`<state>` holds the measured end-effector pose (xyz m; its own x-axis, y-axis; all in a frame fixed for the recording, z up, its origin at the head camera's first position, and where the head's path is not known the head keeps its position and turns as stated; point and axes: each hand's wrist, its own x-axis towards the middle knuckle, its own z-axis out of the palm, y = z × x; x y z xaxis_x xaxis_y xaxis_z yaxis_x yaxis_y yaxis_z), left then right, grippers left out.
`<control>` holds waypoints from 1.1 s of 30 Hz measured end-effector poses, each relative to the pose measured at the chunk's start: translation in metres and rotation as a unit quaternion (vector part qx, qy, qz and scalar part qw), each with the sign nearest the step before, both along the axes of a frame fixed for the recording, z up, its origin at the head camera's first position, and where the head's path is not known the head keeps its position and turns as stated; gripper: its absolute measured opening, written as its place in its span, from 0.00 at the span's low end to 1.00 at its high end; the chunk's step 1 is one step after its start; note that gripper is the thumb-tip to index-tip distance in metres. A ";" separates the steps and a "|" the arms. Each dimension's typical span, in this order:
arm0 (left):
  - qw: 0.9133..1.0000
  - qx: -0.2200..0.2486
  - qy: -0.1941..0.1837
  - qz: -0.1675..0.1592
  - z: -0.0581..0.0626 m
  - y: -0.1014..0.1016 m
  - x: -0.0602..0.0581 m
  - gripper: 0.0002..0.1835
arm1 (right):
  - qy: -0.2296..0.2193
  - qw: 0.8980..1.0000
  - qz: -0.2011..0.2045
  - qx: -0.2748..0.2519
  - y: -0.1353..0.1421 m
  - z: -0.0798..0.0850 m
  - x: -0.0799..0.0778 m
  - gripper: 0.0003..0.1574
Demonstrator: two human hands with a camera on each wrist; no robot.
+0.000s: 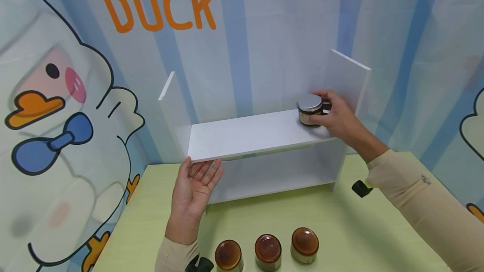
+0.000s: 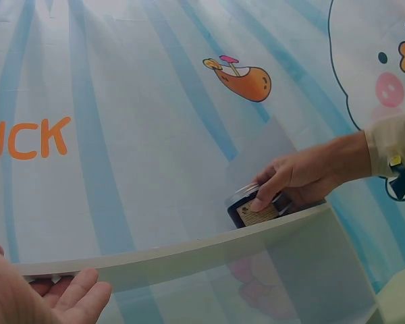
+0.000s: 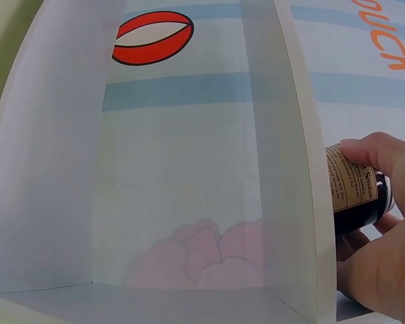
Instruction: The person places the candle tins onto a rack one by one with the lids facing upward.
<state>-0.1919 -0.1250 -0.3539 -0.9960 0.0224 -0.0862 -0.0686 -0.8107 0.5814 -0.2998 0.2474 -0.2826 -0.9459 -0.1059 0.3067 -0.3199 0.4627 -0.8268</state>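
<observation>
Near the right end of the white shelf unit's (image 1: 242, 135) upper board, my right hand (image 1: 338, 116) grips a dark candle jar (image 1: 310, 116) with a silver lid and tan label. In the left wrist view the jar (image 2: 256, 214) looks slightly tilted, its base at the board. The right wrist view shows its printed label (image 3: 351, 179) between thumb and fingers. My left hand (image 1: 196, 190), palm up, is at the board's front left corner, thumb by the edge and fingers extended beneath it. Part of the left hand (image 2: 47, 300) is cut off in the left wrist view.
Three brown-topped jars, a left one (image 1: 228, 255), a middle one (image 1: 268, 252) and a right one (image 1: 304, 244), stand on the yellow-green table (image 1: 363, 238) before the shelf. Upright side panels (image 1: 349, 81) flank the upper board. A striped duck backdrop (image 1: 280, 32) hangs close behind.
</observation>
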 end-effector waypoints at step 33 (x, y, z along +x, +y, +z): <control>1.000 0.007 0.002 -0.002 -0.001 0.000 0.000 0.27 | -0.028 1.000 -0.002 0.010 0.000 0.004 0.005 0.50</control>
<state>-0.1922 -0.1255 -0.3551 -0.9962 0.0277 -0.0823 -0.0698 -0.8185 0.5703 -0.2945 0.2473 -0.2784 -0.9621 -0.1070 0.2508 -0.2708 0.4813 -0.8337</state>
